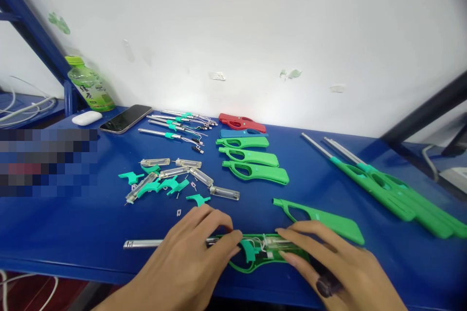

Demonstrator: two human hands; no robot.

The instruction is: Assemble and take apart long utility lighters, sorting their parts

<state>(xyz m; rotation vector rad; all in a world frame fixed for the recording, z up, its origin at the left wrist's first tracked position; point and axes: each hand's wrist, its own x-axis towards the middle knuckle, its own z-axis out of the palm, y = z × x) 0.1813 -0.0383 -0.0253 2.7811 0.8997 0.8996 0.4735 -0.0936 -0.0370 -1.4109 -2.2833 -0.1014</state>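
An opened green gas lighter point(239, 266) lies in front of me, its metal tube point(142, 244) pointing left. Inside its shell sit a teal trigger point(249, 251), thin white wires and a clear fuel tank point(277, 241). My left hand point(193, 252) pinches the lighter where the tube meets the shell, fingertips beside the trigger. Over the tank end, my right hand point(339, 267) grips the shell with thumb and fingers. A dark rounded handle point(328, 285) shows under the right palm; its other end is hidden. Just behind rests a loose green shell half point(328, 221).
Loose clear tanks point(224, 193) and teal triggers point(199, 199) are scattered left of centre. Behind them lie metal tubes with wires point(156, 132). Shell halves point(255, 172) are lined up at the back; several long green lighters point(375, 189) lie right. A phone point(126, 119) and bottle point(91, 87) stand back left.
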